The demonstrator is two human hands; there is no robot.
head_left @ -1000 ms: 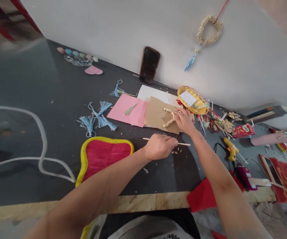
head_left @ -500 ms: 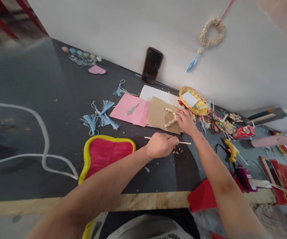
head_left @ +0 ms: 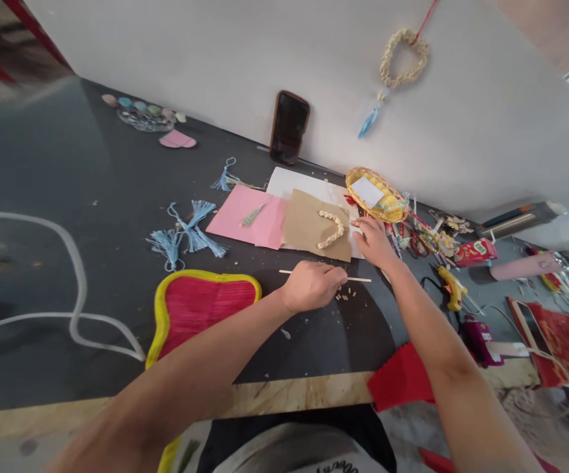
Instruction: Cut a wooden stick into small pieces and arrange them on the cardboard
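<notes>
Blue tassels (head_left: 200, 225), pink paper (head_left: 229, 215) and a glue gun (head_left: 453, 290) are crowding a dark worktable (head_left: 314, 348) in an apparent craft workshop.

Dark phone (head_left: 289, 128): propped near-upright against the white wall (head_left: 200, 59), screen facing outward.
Clear dish (head_left: 141, 121): far left corner of the worktop (head_left: 131, 197); row of pastel balls (head_left: 140, 107) along its back edge.
White cable (head_left: 78, 263): looped across the left side.
Cushion-like red pad (head_left: 200, 302): yellow border, partly covered.
Red carton (head_left: 474, 251): right side, near the pink bottle (head_left: 523, 266), which lies flat.
Second phone (head_left: 531, 325): resting on red cloth (head_left: 563, 335).
Purple device (head_left: 481, 340): left of the cloth.
</notes>
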